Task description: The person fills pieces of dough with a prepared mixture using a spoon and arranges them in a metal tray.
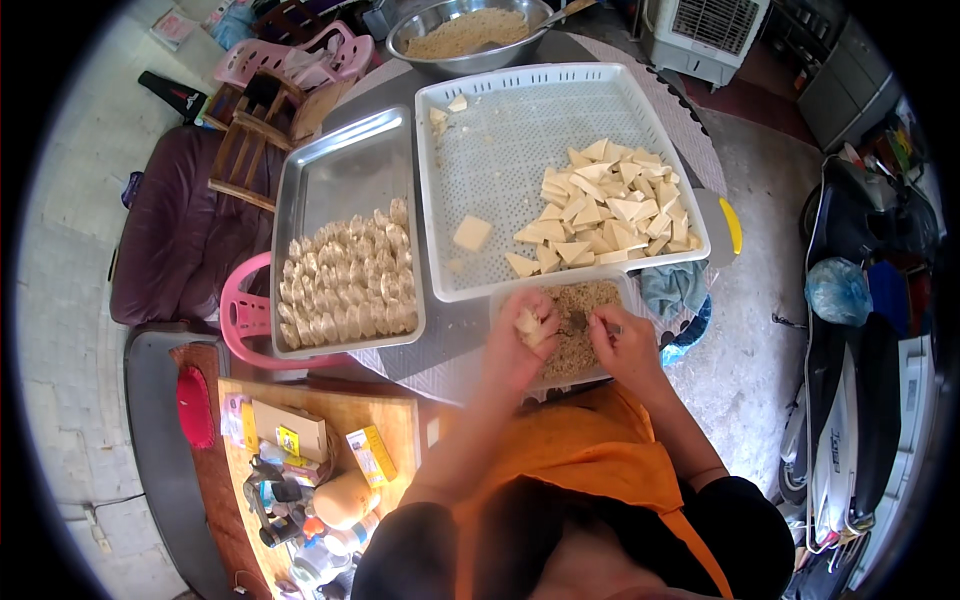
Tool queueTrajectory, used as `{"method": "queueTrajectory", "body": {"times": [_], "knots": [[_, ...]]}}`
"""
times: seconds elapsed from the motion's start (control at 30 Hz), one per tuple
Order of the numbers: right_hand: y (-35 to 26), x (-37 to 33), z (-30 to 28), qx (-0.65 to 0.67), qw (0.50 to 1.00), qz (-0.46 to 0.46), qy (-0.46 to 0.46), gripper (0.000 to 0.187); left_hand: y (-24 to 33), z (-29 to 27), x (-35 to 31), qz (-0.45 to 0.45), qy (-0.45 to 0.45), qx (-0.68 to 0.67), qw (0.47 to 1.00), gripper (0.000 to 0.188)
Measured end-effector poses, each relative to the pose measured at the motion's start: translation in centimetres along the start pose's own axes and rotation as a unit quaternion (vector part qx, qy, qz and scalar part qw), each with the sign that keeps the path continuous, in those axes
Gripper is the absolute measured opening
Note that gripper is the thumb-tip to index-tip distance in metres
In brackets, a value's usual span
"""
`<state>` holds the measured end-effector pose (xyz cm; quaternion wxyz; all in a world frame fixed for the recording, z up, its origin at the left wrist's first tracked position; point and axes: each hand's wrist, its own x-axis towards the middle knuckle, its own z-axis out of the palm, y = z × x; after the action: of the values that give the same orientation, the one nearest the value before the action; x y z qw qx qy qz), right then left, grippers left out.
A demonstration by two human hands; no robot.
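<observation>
Biggest thing on the bench (450,335) is the white perforated tray (500,150), so I'll place everything off that. It carries a pile of pale tofu triangles (605,215) toward its right side, plus one loose square piece (472,233) nearer the middle. Just left of it, touching edge to edge, sits the steel tray (340,160), with rows of finished stuffed pieces (350,280) filling its near half. Beyond its far rim is a steel mixing bowl (465,35) of crumbly filling. Right at its near edge is a small tub of filling (580,330), and both hands work over that.

Left hand (518,335) has its grip clenched round a tofu piece (527,325). Right hand (625,340) is grasping a small spoon (580,322), bowl end at the filling.

I'd say keep the piece cupped low over the tub so crumbs drop back in, and press gently; tofu looks like it'd split easily. The tray's near rim crowds the hands a bit.
</observation>
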<state>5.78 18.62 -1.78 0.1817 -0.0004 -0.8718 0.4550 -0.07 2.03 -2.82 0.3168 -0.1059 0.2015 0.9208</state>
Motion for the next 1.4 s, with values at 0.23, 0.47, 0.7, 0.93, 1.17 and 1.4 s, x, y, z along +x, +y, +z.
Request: {"method": "queueTrajectory", "body": {"times": [0.23, 0.47, 0.7, 0.93, 1.17, 1.4], "knots": [[0.2, -0.1, 0.3, -0.008, 1.0, 0.002, -0.002, 0.004, 0.1, -2.7, -0.3, -0.033, -0.136, -0.038, 0.989, 0.027], [0.0, -0.2, 0.1, 0.003, 0.999, 0.038, -0.025, 0.005, 0.4, 3.6, -0.6, 0.099, 0.064, 0.161, 0.98, 0.032], [-0.6, 0.0, 0.0, 0.01, 0.998, 0.049, -0.035, 0.004, 1.4, -0.1, -0.7, 0.012, -0.029, 0.003, 1.0, 0.034], [0.0, -0.2, 0.2, 0.031, 0.997, 0.058, -0.039, 0.004, 0.9, -1.4, -0.4, 0.021, -0.163, -0.017, 0.986, 0.038], [0.2, -0.2, 0.2, 0.025, 0.998, 0.047, -0.032, 0.004, 0.6, 3.5, -1.3, 0.08, 0.041, 0.126, 0.988, 0.042], [0.4, -0.3, 0.2, 0.02, 0.998, 0.044, -0.029, 0.004, 0.8, 0.4, -0.7, 0.017, -0.057, 0.023, 0.998, 0.034]]}}
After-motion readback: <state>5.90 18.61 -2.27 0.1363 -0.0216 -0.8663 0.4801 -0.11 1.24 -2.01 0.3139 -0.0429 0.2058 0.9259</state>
